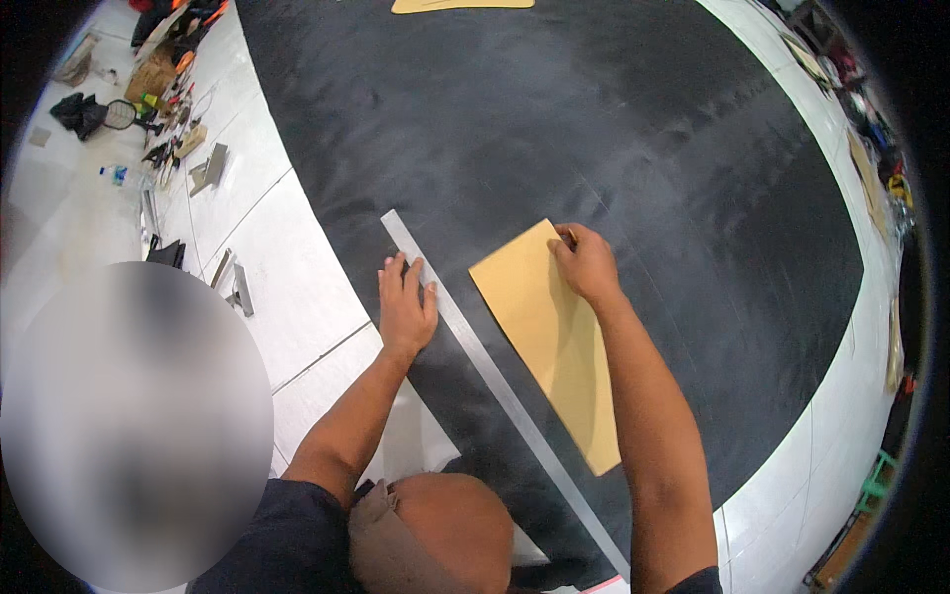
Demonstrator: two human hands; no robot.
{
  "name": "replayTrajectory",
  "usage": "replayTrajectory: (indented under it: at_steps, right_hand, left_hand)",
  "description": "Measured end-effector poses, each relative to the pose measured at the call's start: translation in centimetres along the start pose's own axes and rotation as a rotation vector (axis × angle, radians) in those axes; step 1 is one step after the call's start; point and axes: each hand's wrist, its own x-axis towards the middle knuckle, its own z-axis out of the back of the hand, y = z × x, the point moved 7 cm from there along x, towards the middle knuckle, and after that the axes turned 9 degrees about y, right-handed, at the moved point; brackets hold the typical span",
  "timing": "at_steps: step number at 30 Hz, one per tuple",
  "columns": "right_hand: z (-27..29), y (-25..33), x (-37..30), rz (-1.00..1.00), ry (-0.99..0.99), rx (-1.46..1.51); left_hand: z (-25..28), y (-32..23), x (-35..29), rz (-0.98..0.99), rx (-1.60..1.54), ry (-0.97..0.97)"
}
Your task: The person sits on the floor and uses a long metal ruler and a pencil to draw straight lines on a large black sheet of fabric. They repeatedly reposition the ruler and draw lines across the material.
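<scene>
A long metal ruler (465, 340) lies slantwise on a large sheet of black material (693, 198). My left hand (406, 312) rests against the ruler's upper part, fingers stretched out and touching its edge. To the right of the ruler is a yellow-tan rectangular piece of card (549, 342), roughly parallel to it with a gap between. At the card's top right corner, my right hand (588, 262) is closed, thumb and curled fingers gripping the edge. Whether a small thing is also between those fingers cannot be made out.
Another yellow-tan card (463, 4) lies at the far edge. White floor tiles (317, 307) surround the black sheet. Angled metal pieces (209, 168), a water bottle (115, 175) and jumbled tools lie left. More clutter lines the right rim. My bare knee (455, 535) is near the ruler.
</scene>
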Motion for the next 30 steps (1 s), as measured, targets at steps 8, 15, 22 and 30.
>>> replayTrajectory:
  at_steps: [8,15,22,30]
  right_hand:
    - [-4.8,3.8,3.9,-0.006,0.005,-0.030]
    - [-5.9,5.1,3.6,-0.004,-0.001,-0.178]
    - [-5.8,4.8,3.3,-0.028,-0.012,-0.152]
    - [-5.6,4.9,3.3,-0.026,-0.030,-0.118]
  left_hand:
    - [-0.2,0.7,0.0,0.043,-0.009,0.039]
    - [0.0,0.7,0.0,0.027,0.016,0.029]
    - [0.2,0.4,0.1,0.051,-0.021,0.057]
    - [0.2,0.5,0.3,0.055,0.014,0.104]
